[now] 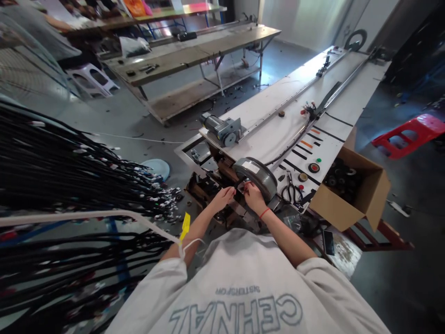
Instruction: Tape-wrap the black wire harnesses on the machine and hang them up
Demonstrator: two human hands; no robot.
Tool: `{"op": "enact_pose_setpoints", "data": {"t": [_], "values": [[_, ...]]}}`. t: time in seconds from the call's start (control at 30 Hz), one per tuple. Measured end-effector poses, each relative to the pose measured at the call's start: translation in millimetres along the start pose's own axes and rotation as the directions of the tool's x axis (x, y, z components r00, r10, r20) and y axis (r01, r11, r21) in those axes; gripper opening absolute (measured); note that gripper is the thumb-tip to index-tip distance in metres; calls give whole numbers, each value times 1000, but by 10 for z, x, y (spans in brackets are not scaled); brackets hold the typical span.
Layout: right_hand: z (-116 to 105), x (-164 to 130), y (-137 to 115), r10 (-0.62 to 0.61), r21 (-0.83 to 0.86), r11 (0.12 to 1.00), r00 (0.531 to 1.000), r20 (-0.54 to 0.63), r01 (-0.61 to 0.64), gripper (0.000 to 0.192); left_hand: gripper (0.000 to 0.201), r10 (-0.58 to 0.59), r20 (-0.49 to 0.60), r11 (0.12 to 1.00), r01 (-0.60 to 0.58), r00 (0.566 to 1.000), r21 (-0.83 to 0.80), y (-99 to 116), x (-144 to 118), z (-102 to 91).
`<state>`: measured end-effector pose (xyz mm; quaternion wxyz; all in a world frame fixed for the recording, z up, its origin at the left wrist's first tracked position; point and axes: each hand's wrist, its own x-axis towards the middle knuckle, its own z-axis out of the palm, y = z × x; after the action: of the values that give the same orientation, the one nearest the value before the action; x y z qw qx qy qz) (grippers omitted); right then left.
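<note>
My left hand (223, 199) and my right hand (254, 197) are close together in front of me, with fingers pinched. Something small and dark lies between the fingertips, too small to make out. Right beside my right hand stands a round grey wheel-like drum (257, 172) with a white label, at the near end of the long white table (274, 120). A pair of black-handled pliers (291, 191) lies on the table to the right of the drum. Near the pliers are tape rolls, one of them brownish (303, 177).
A cardboard box (335, 208) with dark rolls inside stands at the right, beyond it a red stool (410, 134). A motor (222, 130) sits on the table's left corner. Bundles of black cables (69, 162) hang at left. A person (38, 32) sits far left.
</note>
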<state>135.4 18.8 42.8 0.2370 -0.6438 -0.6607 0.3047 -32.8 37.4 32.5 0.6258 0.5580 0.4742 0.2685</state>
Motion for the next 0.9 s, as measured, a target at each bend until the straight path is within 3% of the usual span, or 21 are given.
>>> {"op": "enact_pose_setpoints", "data": {"t": [0.13, 0.2, 0.3, 0.47, 0.63, 0.73, 0.8, 0.83, 0.87, 0.9], "values": [[-37, -120, -44, -24, -104, 994, 1000, 9, 25, 21, 54, 20, 10, 997, -20, 1000, 73, -20, 6, -3], [-58, -129, -69, -66, -119, 990, 997, 43, 71, 22, 47, 53, 26, 980, -57, 998, 192, -44, 8, 15], [-76, -74, -84, -163, -80, 983, 985, 53, 167, 25, 36, 95, 54, 892, -109, 994, 439, -111, 24, 80], [-7, 122, -39, -200, -107, 975, 980, -26, 196, 31, 29, 84, 72, 786, -111, 994, 609, -134, 3, 207], [76, 133, -101, -298, -164, 943, 954, -22, 291, 33, 28, 118, -66, 576, -14, 991, 818, -76, -182, 294], [-8, -84, -171, -420, -113, 903, 907, -28, 414, 40, 28, 133, -76, 653, -30, 988, 757, -249, -314, 260], [-208, -264, -53, -514, -70, 858, 850, -117, 510, 41, 23, 62, -44, 720, -14, 997, 694, -457, -402, 186], [-357, -338, 85, -500, -59, 865, 841, -209, 499, 40, 21, 13, -32, 736, 12, 999, 676, -569, -450, 142], [-529, -391, 277, -398, -46, 912, 850, -344, 408, 38, 21, -30, -28, 743, 42, 999, 668, -675, -500, 100], [-711, -422, 511, -185, -7, 977, 829, -527, 214, 40, 23, -62, -38, 747, 71, 997, 661, -768, -553, 63]]}}
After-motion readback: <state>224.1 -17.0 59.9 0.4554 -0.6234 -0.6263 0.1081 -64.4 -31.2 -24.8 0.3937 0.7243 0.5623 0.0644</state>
